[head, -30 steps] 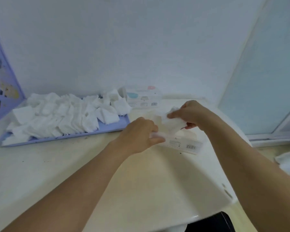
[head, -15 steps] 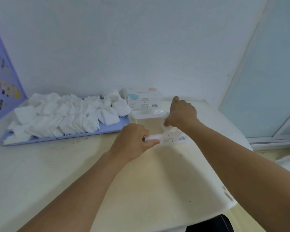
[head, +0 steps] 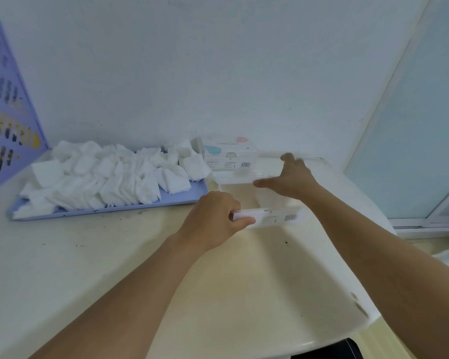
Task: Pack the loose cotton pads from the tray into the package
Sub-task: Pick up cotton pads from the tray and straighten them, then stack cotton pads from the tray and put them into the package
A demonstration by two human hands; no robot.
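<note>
A clear plastic package is set on the cream table, just right of the tray's near right corner. Its near edge, where a white label with a barcode is seen, is pinched by the left hand: the thumb is laid along the front of that edge and the fingers are curled over its top. The right hand is held above the far right part of the package with its fingers spread and straight; it is blurred, and whether the package is touched by it cannot be told. Nothing is seen gripped in it.

The loose cotton pads are heaped white and overlapping on the lilac tray, which is laid at the far left of the table, close to the wall. Most of the tray is covered by them, and only its near rim and right corner are left bare.

A second package, clear with blue and pink marks and a barcode label, is stood just beyond the first one, against the white wall and touching the far right pads. A purple perforated panel is leaned at the far left. A frosted window is seen at the right.
</note>
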